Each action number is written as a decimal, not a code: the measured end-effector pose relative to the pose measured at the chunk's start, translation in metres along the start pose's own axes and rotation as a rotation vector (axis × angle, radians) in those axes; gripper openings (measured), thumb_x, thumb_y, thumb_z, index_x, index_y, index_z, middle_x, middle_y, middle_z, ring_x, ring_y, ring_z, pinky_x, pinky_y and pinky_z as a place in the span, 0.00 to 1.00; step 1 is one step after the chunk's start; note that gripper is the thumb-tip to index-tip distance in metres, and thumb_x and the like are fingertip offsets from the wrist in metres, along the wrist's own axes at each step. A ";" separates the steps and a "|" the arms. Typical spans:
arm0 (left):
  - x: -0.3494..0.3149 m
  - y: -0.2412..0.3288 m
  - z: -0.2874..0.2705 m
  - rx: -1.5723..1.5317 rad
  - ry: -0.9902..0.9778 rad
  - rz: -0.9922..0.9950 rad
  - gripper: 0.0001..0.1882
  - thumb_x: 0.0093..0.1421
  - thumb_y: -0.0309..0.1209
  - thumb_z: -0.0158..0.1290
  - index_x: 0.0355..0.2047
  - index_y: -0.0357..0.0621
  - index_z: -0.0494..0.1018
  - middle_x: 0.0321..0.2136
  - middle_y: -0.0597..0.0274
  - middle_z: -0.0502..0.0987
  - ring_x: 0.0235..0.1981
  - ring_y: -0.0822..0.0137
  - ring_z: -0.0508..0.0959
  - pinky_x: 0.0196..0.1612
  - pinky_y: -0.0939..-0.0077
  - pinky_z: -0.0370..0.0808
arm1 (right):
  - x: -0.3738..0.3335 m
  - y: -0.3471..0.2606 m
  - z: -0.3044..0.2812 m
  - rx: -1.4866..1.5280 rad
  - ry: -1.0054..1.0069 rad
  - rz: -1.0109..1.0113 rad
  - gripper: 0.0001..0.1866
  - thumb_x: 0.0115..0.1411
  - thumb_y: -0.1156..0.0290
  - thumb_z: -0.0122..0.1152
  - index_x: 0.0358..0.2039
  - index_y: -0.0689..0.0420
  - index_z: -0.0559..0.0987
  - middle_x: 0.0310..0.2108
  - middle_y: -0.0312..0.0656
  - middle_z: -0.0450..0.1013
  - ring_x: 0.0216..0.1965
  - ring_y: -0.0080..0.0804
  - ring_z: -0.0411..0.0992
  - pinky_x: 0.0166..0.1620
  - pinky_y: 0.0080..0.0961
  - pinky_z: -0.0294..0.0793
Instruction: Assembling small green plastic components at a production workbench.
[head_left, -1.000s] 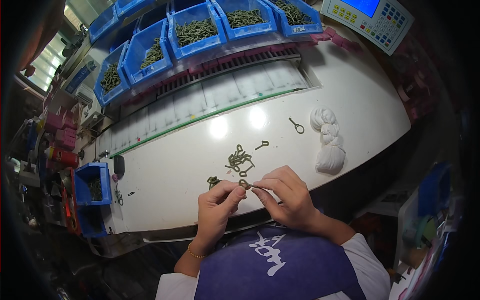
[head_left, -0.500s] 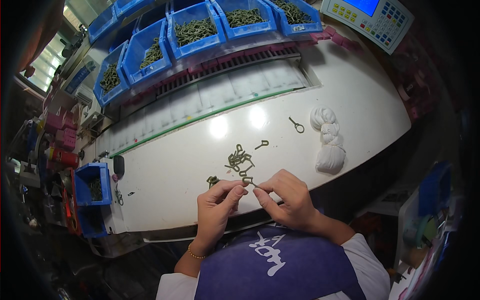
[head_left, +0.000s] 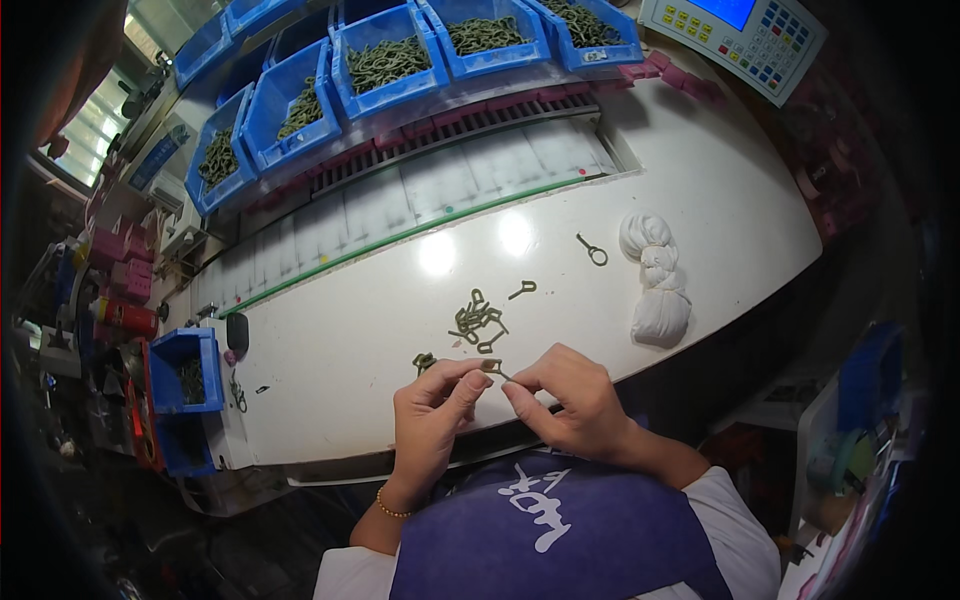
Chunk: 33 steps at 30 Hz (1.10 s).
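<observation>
Above the table's near edge, my left hand (head_left: 436, 400) and my right hand (head_left: 570, 402) pinch one small olive-green looped piece with a thin stem (head_left: 493, 366) between them. The left thumb and forefinger grip its loop end; the right fingertips hold the stem end. Just beyond lies a loose pile of similar green looped pieces (head_left: 478, 318). A smaller cluster of green pieces (head_left: 425, 360) sits beside the left fingers, partly hidden by them. One single looped piece (head_left: 524, 289) lies past the pile, and a larger ring with a stem (head_left: 597, 255) lies farther right.
A knotted white cloth bundle (head_left: 660, 290) rests at the right. Beyond the white table (head_left: 330, 400) runs a pale conveyor belt (head_left: 400, 205) with a green edge. Blue bins (head_left: 390, 95) of green pieces stand behind it. Another blue bin (head_left: 185, 370) is at left; a keypad console (head_left: 735, 45) stands far right.
My right hand has shifted slightly up and left, and the held piece has tilted a little. Coloured dots on the belt have moved left.
</observation>
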<state>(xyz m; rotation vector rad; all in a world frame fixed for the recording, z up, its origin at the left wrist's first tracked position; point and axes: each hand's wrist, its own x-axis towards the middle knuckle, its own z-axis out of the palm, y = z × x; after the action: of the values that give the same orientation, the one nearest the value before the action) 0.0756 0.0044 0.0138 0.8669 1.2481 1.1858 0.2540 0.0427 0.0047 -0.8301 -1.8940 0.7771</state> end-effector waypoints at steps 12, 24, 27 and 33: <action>0.024 -0.014 -0.035 0.810 0.260 0.204 0.07 0.53 0.32 0.63 0.29 0.43 0.80 0.30 0.63 0.72 0.38 0.63 0.65 0.42 0.72 0.67 | 0.020 0.066 -0.007 -0.601 -0.041 0.012 0.16 0.55 0.67 0.65 0.44 0.57 0.79 0.31 0.40 0.69 0.34 0.39 0.65 0.39 0.33 0.66; 0.047 -0.031 -0.023 0.777 0.390 0.294 0.07 0.55 0.30 0.62 0.29 0.42 0.77 0.32 0.64 0.70 0.40 0.63 0.64 0.44 0.72 0.64 | -0.008 0.093 -0.028 -0.510 0.090 0.068 0.09 0.52 0.70 0.66 0.34 0.55 0.78 0.35 0.38 0.71 0.42 0.38 0.68 0.44 0.34 0.65; 0.043 -0.026 -0.008 0.815 0.377 0.307 0.07 0.55 0.30 0.62 0.29 0.41 0.77 0.32 0.64 0.70 0.40 0.64 0.65 0.45 0.72 0.64 | -0.009 0.091 -0.033 -0.476 0.137 0.166 0.09 0.52 0.70 0.66 0.34 0.54 0.78 0.37 0.38 0.70 0.42 0.38 0.66 0.45 0.35 0.64; 0.024 -0.020 0.010 0.763 0.364 0.360 0.06 0.55 0.30 0.62 0.29 0.41 0.77 0.31 0.64 0.70 0.38 0.65 0.65 0.43 0.74 0.64 | -0.007 0.092 -0.061 -0.441 0.026 0.216 0.09 0.52 0.71 0.65 0.35 0.55 0.78 0.39 0.39 0.68 0.43 0.40 0.63 0.47 0.36 0.61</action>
<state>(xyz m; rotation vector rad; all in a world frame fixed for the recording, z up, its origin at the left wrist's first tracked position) 0.0875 0.0247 -0.0097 1.5282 1.9592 1.1810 0.3325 0.1008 -0.0466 -1.3270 -2.0052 0.4719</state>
